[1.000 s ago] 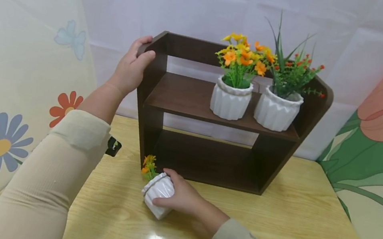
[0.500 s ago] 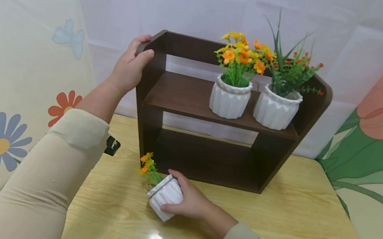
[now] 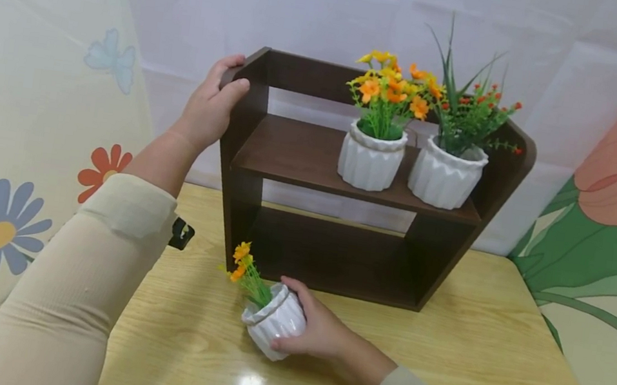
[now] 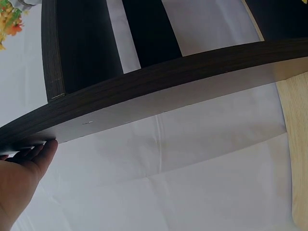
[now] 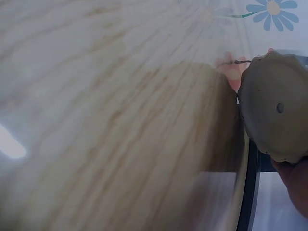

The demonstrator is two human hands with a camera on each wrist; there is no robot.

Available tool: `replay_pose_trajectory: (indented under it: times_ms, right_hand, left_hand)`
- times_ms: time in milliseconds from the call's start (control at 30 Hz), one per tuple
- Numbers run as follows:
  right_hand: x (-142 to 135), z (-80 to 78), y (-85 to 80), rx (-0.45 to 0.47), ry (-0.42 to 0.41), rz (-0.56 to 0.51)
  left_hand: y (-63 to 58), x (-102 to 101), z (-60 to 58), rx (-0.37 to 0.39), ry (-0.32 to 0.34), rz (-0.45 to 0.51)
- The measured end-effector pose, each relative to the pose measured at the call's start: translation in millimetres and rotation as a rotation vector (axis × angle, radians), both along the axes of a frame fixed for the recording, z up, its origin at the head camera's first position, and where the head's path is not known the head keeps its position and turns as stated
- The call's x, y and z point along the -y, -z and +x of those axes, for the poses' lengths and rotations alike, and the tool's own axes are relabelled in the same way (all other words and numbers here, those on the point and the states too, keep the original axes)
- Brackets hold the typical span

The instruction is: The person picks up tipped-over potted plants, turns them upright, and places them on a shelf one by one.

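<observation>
My left hand (image 3: 211,105) grips the upper left corner of a dark brown two-tier shelf (image 3: 310,183), its thumb on the side panel's edge. In the left wrist view, the fingers (image 4: 44,156) reach round that side panel (image 4: 159,94). My right hand (image 3: 314,326) holds a white fluted flowerpot (image 3: 281,322) in front of the shelf's lower tier, thumb on the near side. The pot leans left, with yellow-orange artificial flowers (image 3: 243,265) pointing toward the upper left. In the right wrist view, the pot's underside (image 5: 274,110) shows a small hole.
On the upper tier's right half stand two more white pots: one with orange and yellow flowers (image 3: 371,158), one with red-berried greenery and long leaves (image 3: 447,175). The shelf stands on a wood-grain table (image 3: 484,372). Behind hangs a white cloth (image 3: 332,13); flower-printed panels flank both sides.
My right hand has moved a little to the right with the flowerpot and turned it somewhat, so more of its flowers show. My left hand stays on the shelf's corner.
</observation>
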State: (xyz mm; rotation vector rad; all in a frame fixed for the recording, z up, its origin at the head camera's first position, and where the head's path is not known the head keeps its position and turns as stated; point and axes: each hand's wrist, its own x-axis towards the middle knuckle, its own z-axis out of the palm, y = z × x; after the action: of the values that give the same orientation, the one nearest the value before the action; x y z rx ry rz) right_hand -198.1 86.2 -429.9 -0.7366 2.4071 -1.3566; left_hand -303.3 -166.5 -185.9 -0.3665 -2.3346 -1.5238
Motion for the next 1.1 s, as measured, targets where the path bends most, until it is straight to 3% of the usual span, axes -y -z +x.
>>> replay_pose_trajectory:
  times_ms: [167,500,800,1100]
  right_hand:
    - [-6.3,2.1,2.4,-0.031,-0.016,0.010]
    - [-9.4,12.7,7.8,0.054,0.043,-0.107]
    - [-7.4,19.1,17.9,-0.035,0.132,-0.077]
    - [-11.4,21.0,19.6,-0.037,0.125,-0.109]
  left_hand:
    - [-0.2,-0.4,-0.4,0.006,0.003,0.005]
    - [0.4,-0.4,-1.1,0.005,0.005,-0.001]
    - [1.2,0.9,-2.1,0.009,0.007,-0.003]
    - [1.5,0.3,-2.7,0.008,0.000,-0.010]
